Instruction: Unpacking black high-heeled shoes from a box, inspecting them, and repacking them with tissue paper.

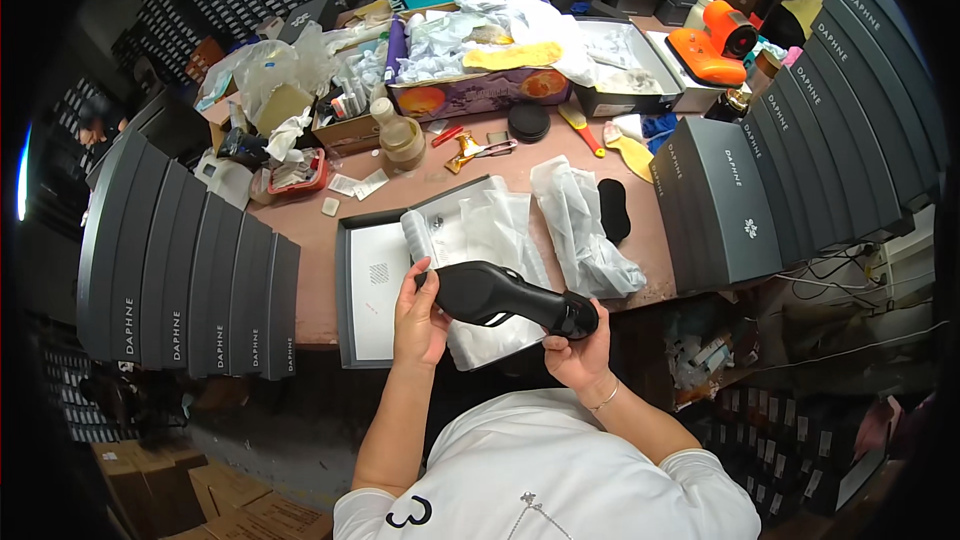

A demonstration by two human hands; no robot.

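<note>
Left hand (420, 325), half closed, grips the black shoe (500, 299) by its nine o'clock toe (447, 286); right hand (582, 352) curls round the three o'clock heel (577, 316)

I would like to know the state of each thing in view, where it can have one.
Black shoe: held by both hands
Left hand: gripping the wide front end
Right hand: gripping the heel end
Grey box: open, white paper inside
Left grey boxes: closed, stacked
Purple carton: open, heaped full
Bottle: upright
Orange device: on or off, cannot tell
</note>
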